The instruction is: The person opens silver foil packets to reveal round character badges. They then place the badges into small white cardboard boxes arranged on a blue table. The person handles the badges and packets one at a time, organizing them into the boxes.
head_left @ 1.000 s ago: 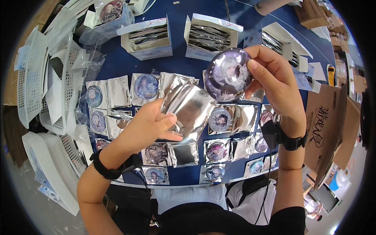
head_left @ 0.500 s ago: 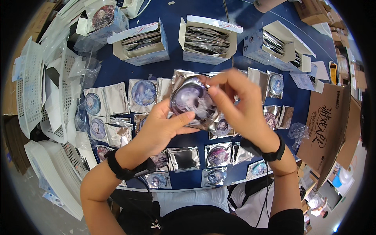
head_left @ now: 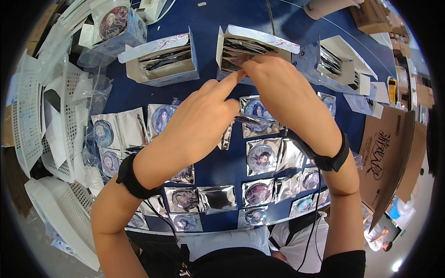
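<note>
Over the middle open box (head_left: 224,60), packed with dark foil packets, my right hand (head_left: 273,76) bends its closed fingers down at the front; its fingertips are partly hidden. Beside it my left hand (head_left: 204,113) stretches its index finger to the box's front edge. Its other fingers are curled around a silver foil badge packet (head_left: 249,120), seen almost edge-on. Below the hands, round picture badges on silver foil lie in rows, among them a dark-haired one (head_left: 261,158) and a reddish one (head_left: 257,192). My forearms cover some of them.
Two more open boxes of packets flank the middle one, a left box (head_left: 169,78) and a right box (head_left: 320,79). White perforated baskets (head_left: 69,120) and clear wrappers crowd the left side. A brown carton (head_left: 382,153) stands at the right; a cup (head_left: 320,8) sits far back.
Both hands have moved away from me to the middle box. The badge packet, held face-up between both hands before, is now tilted on edge in my left hand.
</note>
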